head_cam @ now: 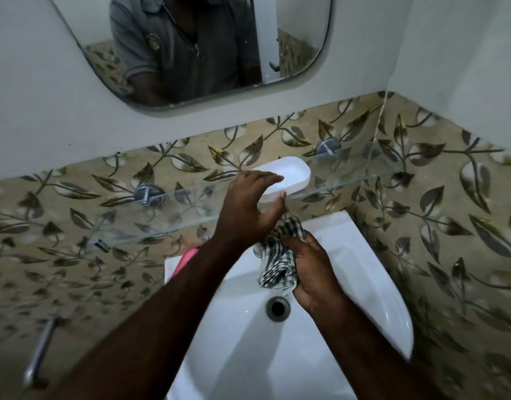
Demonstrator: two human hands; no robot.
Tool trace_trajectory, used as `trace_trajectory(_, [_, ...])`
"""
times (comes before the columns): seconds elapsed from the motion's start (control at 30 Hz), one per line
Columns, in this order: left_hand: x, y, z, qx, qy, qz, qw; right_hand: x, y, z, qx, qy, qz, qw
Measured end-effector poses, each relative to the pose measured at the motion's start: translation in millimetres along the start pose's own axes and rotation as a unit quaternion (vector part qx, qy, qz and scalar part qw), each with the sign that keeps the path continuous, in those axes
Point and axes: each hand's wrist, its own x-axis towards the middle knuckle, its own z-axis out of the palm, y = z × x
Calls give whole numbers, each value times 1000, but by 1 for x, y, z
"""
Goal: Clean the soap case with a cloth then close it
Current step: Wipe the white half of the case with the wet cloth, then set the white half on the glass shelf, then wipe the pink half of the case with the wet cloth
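The white soap case [293, 171] sits on the glass shelf [352, 180], right of its middle and near the front edge, hollow side up. The left grip [248, 203] pinches the case's left end, fingers laid over the top and thumb against the front side. Below the shelf, above the back edge of the white sink [369, 255], the right grip [309, 264] is curled round a bunched checked cloth [277, 255]. A pink object [185, 259] lies at the sink's back left corner.

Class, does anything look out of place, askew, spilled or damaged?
Nothing stands out. The case sits level on the shelf, the left hand holding it; the right hand holds the cloth over the sink. No spill or breakage.
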Motion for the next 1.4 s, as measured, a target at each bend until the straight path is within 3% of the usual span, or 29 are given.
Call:
trace_trajectory(0.2, [-82,-2,-5,-46,78,-108,990,9,27,8,-58,-22,57,996])
trace_trajectory(0.37, [-155,-52,0,-43,82,-348,933,17,56,8,-139,-38,112,983])
trace_trajectory(0.5, [-189,-102,-7,121,-27,-431,894,16,81,8,-197,-57,151,967])
trace_trajectory(0.67, [-198,-133,3,249,-197,-500,806,23,91,8,-228,-95,170,954])
trace_trajectory(0.87, [-196,-144,12,278,-240,-539,758,28,95,-4,-241,-98,193,946])
trace_trajectory(1.1, [-202,-142,10,276,-190,-544,769,39,100,-16,-278,-70,181,941])
trace_trajectory(1.23, [-193,-116,4,166,-88,-535,823,39,94,-18,-394,-99,93,909])
trace_trajectory(1.4, [-178,-52,7,93,-5,-476,875,43,92,-13,-410,-136,48,901])
